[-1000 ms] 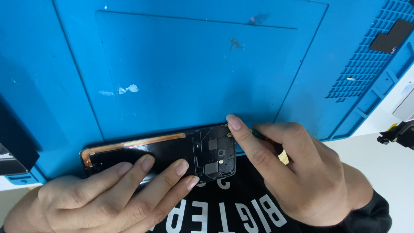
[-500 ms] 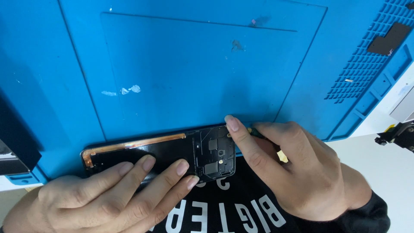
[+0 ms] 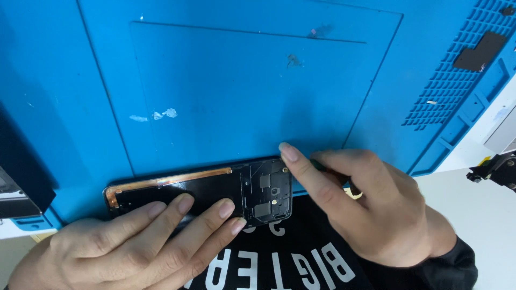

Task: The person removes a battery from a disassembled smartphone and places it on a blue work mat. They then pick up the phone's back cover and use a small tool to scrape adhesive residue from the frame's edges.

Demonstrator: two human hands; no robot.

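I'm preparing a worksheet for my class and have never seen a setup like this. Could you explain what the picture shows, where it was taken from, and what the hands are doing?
There is no machine here: a person works with bare hands, filmed by a camera on their head looking down. A blue work mat covers the bench. At its near edge lies an opened black phone body with a copper-coloured strip. The left hand presses flat on it. The right hand pinches a thin tool, mostly hidden, at the phone's corner. A small black part rests on the mat's gridded section.

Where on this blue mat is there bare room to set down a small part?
The mat lies bare beyond the opened phone, apart from white smears and specks. It is crowded along the near edge, where the left hand and right hand work.
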